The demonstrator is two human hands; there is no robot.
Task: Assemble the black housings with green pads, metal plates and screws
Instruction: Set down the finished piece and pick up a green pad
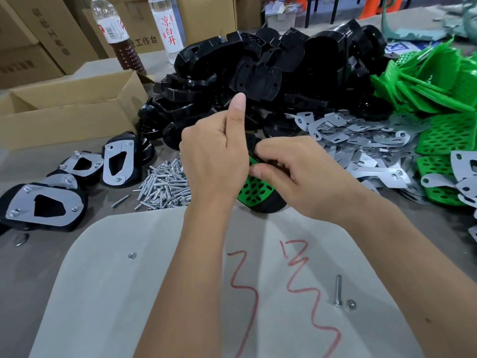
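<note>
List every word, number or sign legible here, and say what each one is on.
"凉白开", red characters down the label of the clear water bottle.
"工作台", on the cardboard box behind the bottles.
Red scrawled marks on the grey board: not readable as words.
Label of the brown-drink bottle: too blurred.
Print on the left cartons: too blurred.
</note>
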